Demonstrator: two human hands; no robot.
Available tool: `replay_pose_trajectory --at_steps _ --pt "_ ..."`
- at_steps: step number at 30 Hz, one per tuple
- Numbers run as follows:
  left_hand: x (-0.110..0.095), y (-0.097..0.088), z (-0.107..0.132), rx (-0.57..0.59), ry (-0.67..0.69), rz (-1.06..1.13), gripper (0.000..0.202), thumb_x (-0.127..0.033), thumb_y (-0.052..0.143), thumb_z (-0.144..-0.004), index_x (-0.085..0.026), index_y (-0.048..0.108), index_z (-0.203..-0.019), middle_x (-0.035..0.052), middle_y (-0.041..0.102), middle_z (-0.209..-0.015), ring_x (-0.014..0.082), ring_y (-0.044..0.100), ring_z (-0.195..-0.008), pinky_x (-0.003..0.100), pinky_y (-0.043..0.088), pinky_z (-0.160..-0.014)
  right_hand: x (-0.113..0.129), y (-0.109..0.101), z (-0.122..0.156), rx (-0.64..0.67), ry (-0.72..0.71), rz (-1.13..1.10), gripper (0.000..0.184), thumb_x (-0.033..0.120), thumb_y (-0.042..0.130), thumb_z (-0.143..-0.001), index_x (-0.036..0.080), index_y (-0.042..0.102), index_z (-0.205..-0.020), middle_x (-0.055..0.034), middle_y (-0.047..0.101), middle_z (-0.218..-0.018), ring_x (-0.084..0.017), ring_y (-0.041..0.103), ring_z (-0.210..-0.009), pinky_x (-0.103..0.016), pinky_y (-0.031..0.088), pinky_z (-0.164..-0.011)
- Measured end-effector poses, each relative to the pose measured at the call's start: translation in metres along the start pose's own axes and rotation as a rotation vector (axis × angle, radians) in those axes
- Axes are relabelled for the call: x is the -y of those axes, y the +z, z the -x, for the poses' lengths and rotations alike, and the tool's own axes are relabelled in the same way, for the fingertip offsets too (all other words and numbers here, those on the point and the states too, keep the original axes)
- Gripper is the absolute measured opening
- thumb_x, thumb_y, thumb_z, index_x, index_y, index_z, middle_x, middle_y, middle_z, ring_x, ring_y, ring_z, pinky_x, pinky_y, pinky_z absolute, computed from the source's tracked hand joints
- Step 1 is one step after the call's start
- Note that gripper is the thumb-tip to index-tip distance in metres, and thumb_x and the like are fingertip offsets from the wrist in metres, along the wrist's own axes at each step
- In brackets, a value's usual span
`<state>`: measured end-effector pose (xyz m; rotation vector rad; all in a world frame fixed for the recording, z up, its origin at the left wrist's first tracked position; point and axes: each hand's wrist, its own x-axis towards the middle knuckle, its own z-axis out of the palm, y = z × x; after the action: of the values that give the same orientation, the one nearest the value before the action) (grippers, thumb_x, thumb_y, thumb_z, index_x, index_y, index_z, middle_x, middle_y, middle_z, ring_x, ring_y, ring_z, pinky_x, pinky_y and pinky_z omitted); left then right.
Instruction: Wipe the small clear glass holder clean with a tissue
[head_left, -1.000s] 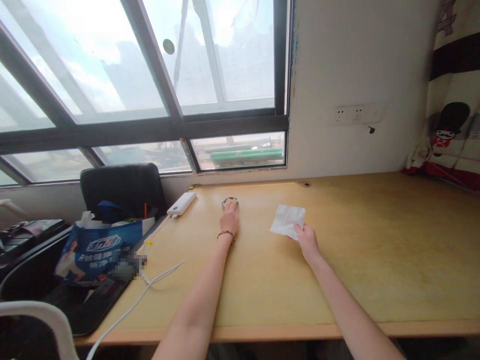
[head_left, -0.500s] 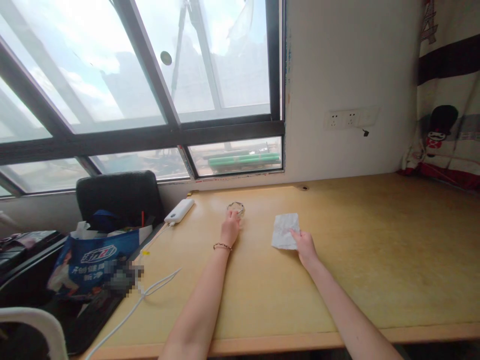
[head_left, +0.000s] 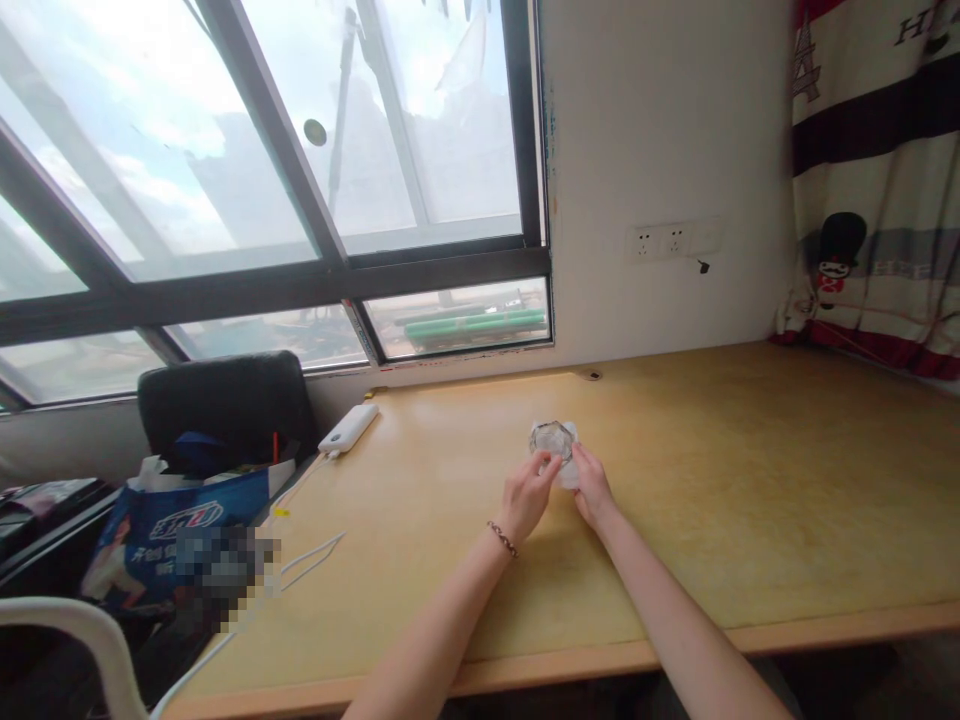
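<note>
Over the middle of the wooden desk (head_left: 705, 480), my left hand (head_left: 526, 492) grips the near edge of a small, round, clear glass dish (head_left: 551, 437) with a faceted, dark-looking rim. It resembles an ashtray, though its exact kind is hard to make out. My right hand (head_left: 592, 485) pinches a white folded tissue (head_left: 569, 474), which lies behind and under the dish and against its right side. The dish covers much of the tissue. Both hands are close together, fingers closed. A beaded bracelet (head_left: 502, 538) circles my left wrist.
A white power bank (head_left: 349, 428) lies at the desk's left, with a white cable (head_left: 315, 555) trailing toward the front edge. Left of the desk stand a black chair (head_left: 225, 410) and a blue bag (head_left: 180, 520). A wall socket (head_left: 660, 241) is behind the desk.
My left hand has taken the glass dish off the desk and brought it right, to the tissue in my right hand. The tissue is now partly covered by the dish.
</note>
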<state>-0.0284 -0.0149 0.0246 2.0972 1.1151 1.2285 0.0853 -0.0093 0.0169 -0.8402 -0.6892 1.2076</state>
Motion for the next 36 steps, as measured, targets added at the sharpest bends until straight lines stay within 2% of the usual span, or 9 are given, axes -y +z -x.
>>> replay_pose_trajectory --at_steps 4,7,9,13,17,21,25,29,36 --pt "-0.008 0.002 0.001 -0.020 -0.089 0.154 0.024 -0.022 0.055 -0.071 -0.027 0.060 -0.094 0.0046 0.052 -0.107 0.0159 0.055 -0.081 0.027 0.039 -0.084 -0.001 -0.003 -0.003 -0.035 0.001 0.028 0.038 0.044 0.051 -0.067 0.015 0.058 -0.090 -0.0064 0.065 -0.088 -0.018 0.061 -0.075 -0.025 0.048 -0.062" --pt "-0.005 0.002 0.004 -0.133 -0.147 0.230 0.046 -0.022 0.063 -0.064 -0.027 0.050 -0.108 0.0069 0.039 -0.121 0.0118 0.056 -0.071 0.029 0.045 -0.077 -0.007 -0.006 -0.006 -0.043 -0.027 0.060 0.040 0.044 0.052 -0.066 0.013 0.059 -0.090 -0.0076 0.065 -0.088 -0.019 0.060 -0.078 -0.027 0.047 -0.065" --pt "0.003 0.003 0.004 -0.183 -0.249 0.348 0.059 -0.025 0.067 -0.060 -0.024 0.041 -0.114 0.0101 0.040 -0.118 0.0100 0.057 -0.063 0.028 0.048 -0.067 -0.011 -0.008 -0.008 -0.042 -0.042 0.100 0.041 0.045 0.052 -0.066 0.012 0.060 -0.089 -0.0073 0.066 -0.085 -0.019 0.060 -0.075 -0.027 0.047 -0.064" --pt "0.018 0.006 0.000 0.037 -0.479 0.720 0.046 -0.027 0.066 -0.062 -0.014 0.044 -0.100 0.0092 0.053 -0.095 0.0106 0.058 -0.055 0.025 0.049 -0.054 -0.014 -0.011 -0.010 -0.059 -0.035 0.229 0.044 0.050 0.050 -0.066 0.011 0.063 -0.081 -0.0061 0.066 -0.073 -0.018 0.059 -0.062 -0.025 0.044 -0.055" --pt "0.020 0.006 -0.001 0.119 -0.599 1.005 0.045 -0.023 0.067 -0.062 -0.014 0.040 -0.098 0.0102 0.054 -0.096 0.0149 0.062 -0.063 0.031 0.051 -0.063 -0.006 -0.011 -0.007 -0.045 -0.103 0.418 0.044 0.052 0.050 -0.066 0.012 0.066 -0.077 -0.0057 0.067 -0.073 -0.019 0.059 -0.066 -0.025 0.044 -0.059" --pt "0.019 0.004 -0.001 0.049 -0.589 1.174 0.037 -0.021 0.065 -0.065 -0.015 0.040 -0.092 0.0108 0.055 -0.097 0.0186 0.062 -0.076 0.039 0.048 -0.079 0.001 -0.009 -0.002 -0.065 -0.226 0.562 0.040 0.048 0.051 -0.068 0.015 0.066 -0.084 -0.0055 0.067 -0.085 -0.021 0.059 -0.079 -0.028 0.043 -0.069" --pt "0.029 0.006 -0.003 -0.076 -0.603 1.197 0.032 -0.021 0.066 -0.065 -0.015 0.039 -0.082 0.0093 0.058 -0.091 0.0186 0.062 -0.076 0.038 0.047 -0.082 0.002 -0.008 0.001 -0.092 -0.264 0.546 0.038 0.048 0.048 -0.071 0.017 0.067 -0.079 -0.0059 0.067 -0.087 -0.021 0.058 -0.084 -0.028 0.043 -0.074" --pt "0.039 0.008 -0.006 -0.200 -0.640 1.130 0.032 -0.022 0.067 -0.064 -0.015 0.039 -0.079 0.0047 0.058 -0.077 0.0159 0.062 -0.071 0.034 0.050 -0.075 -0.004 -0.004 0.000 -0.030 -0.094 0.300 0.041 0.050 0.049 -0.069 0.014 0.067 -0.075 -0.0093 0.066 -0.089 -0.020 0.060 -0.080 -0.029 0.045 -0.074" --pt "0.030 0.009 -0.005 -0.185 -0.582 1.043 0.044 -0.018 0.072 -0.057 -0.015 0.036 -0.083 0.0099 0.058 -0.091 0.0177 0.061 -0.080 0.036 0.049 -0.078 -0.014 -0.006 -0.004 0.054 0.051 0.154 0.040 0.034 0.067 -0.056 0.016 0.063 -0.091 -0.0062 0.066 -0.090 -0.017 0.060 -0.083 -0.028 0.045 -0.076"
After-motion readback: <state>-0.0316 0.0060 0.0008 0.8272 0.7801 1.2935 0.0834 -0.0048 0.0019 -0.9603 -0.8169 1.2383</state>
